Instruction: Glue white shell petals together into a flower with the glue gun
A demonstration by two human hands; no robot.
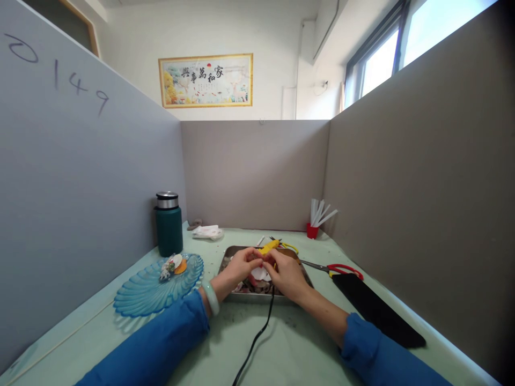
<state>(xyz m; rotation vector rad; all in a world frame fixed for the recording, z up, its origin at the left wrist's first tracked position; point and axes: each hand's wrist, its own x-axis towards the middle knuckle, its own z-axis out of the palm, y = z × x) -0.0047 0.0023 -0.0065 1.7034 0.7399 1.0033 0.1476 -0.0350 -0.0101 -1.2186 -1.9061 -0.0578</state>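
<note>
My left hand [240, 267] and my right hand [286, 274] meet over a metal tray [227, 254] of small shell-like pieces. Both hands are closed in a pinch, fingertips touching around a small piece I cannot make out. A yellow glue gun [269, 247] lies just beyond the fingers, partly hidden by them. Its black cord [257, 336] runs from under my right hand toward me. A pale bangle circles my left wrist, and both arms wear blue sleeves.
A blue shell-shaped glass dish [140, 294] with small ornaments sits left. A dark green flask [169, 225] stands behind it. Red-handled scissors [338, 268] and a black flat object [376, 310] lie right. A red cup of glue sticks [313, 229] stands at the back, by grey partition walls.
</note>
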